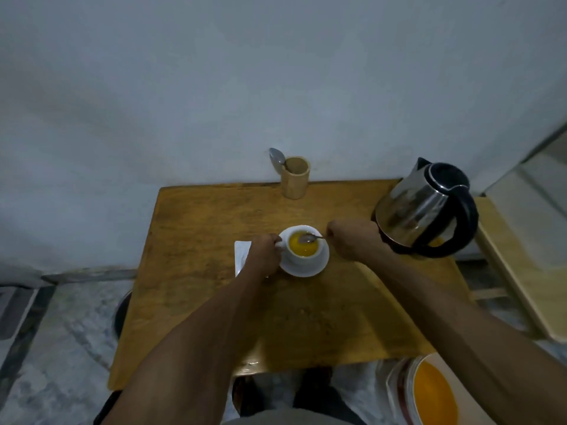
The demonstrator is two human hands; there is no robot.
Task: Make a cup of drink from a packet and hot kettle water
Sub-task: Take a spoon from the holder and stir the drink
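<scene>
A white cup (306, 255) full of orange drink stands on a white saucer (310, 269) in the middle of the wooden table (199, 228). My left hand (264, 251) grips the cup's handle at its left side. My right hand (352, 237) pinches the handle of a metal spoon (308, 238), whose bowl sits just above the drink's surface. A white packet (241, 251) lies flat left of the cup, partly hidden by my left hand. The steel kettle (420, 207) with a black handle stands at the table's right rear corner.
A wooden holder (295, 178) with a second spoon (276, 157) stands at the table's back edge against the wall. A pale wooden ledge (515, 271) lies to the right. A bowl with orange contents (432, 394) sits low at the right, below the table's front edge.
</scene>
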